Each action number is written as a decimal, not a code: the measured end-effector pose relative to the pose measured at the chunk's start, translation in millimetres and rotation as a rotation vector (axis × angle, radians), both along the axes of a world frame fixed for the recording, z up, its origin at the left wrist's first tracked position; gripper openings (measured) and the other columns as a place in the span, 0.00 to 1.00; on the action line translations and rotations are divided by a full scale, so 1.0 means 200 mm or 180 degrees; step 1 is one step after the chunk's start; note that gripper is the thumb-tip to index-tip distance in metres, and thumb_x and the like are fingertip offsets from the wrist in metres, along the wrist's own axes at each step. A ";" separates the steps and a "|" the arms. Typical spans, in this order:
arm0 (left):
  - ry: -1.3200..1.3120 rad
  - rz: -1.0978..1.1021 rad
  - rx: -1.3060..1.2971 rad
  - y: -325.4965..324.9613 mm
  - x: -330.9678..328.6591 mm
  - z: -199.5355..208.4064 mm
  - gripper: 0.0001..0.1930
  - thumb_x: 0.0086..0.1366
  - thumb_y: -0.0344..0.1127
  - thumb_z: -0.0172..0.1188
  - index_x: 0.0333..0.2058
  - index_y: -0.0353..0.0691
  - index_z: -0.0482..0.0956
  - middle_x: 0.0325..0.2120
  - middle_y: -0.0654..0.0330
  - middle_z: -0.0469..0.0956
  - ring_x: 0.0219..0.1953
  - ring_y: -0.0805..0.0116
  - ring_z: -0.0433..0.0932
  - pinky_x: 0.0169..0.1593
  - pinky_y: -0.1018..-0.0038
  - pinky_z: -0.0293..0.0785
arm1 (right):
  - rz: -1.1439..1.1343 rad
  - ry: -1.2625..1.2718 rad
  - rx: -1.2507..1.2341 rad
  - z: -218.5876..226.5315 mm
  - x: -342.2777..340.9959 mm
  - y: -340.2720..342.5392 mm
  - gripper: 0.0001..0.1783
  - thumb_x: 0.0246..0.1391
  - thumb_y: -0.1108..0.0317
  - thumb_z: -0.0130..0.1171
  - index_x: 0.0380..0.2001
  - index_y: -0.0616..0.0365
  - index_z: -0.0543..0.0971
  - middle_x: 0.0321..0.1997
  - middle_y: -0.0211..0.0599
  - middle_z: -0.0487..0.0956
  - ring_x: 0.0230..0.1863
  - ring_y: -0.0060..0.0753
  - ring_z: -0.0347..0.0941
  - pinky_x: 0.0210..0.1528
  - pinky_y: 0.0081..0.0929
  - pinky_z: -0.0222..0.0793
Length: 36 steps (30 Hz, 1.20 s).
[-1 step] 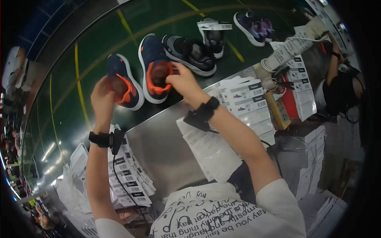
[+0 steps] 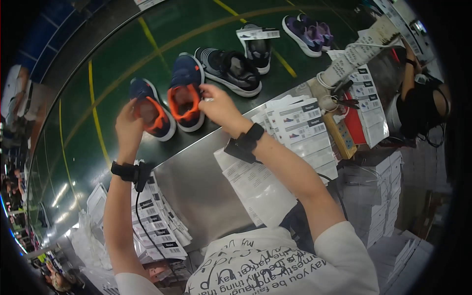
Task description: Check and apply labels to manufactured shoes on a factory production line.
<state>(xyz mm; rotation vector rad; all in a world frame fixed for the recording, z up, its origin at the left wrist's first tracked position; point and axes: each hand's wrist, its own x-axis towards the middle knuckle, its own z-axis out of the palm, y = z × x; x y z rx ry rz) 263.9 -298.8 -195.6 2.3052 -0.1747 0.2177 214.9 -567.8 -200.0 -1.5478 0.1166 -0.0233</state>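
Two navy sneakers with orange linings and white soles stand side by side on the green table surface, toes away from me. My left hand (image 2: 129,127) grips the collar of the left navy sneaker (image 2: 142,90), thumb toward its opening. At the other shoe, the right navy sneaker (image 2: 187,69), my right hand (image 2: 219,109) has its fingers bent against the right side of the collar; the exact hold is partly hidden. Just beyond sits a black-and-grey sneaker (image 2: 228,71). Behind it is a dark sneaker (image 2: 258,51) with a white label strip (image 2: 257,34) across it.
Purple sneakers (image 2: 305,37) stand at the far right. Printed label sheets (image 2: 300,123) overlap on the metal edge (image 2: 189,191), near a yellow power strip (image 2: 341,135) and cables. More label sheets (image 2: 160,226) lie lower left. Another person (image 2: 418,105) is at the right.
The right navy sneaker has shifted a little toward me, and both shoes sit slightly lower in view. My right hand has drawn slightly left, its thumb out from over the shoe opening.
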 end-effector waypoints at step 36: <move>-0.0091 -0.2262 0.1190 -1.46 -0.67 0.05 0.43 0.39 0.55 0.70 0.53 0.37 0.69 0.57 0.53 0.66 0.56 0.47 0.62 0.56 0.43 0.55 | -0.1398 -0.0508 -0.4112 0.45 -1.00 -0.86 0.03 0.48 0.79 0.54 0.27 0.60 0.72 0.27 0.40 0.71 0.32 0.46 0.68 0.35 0.36 0.63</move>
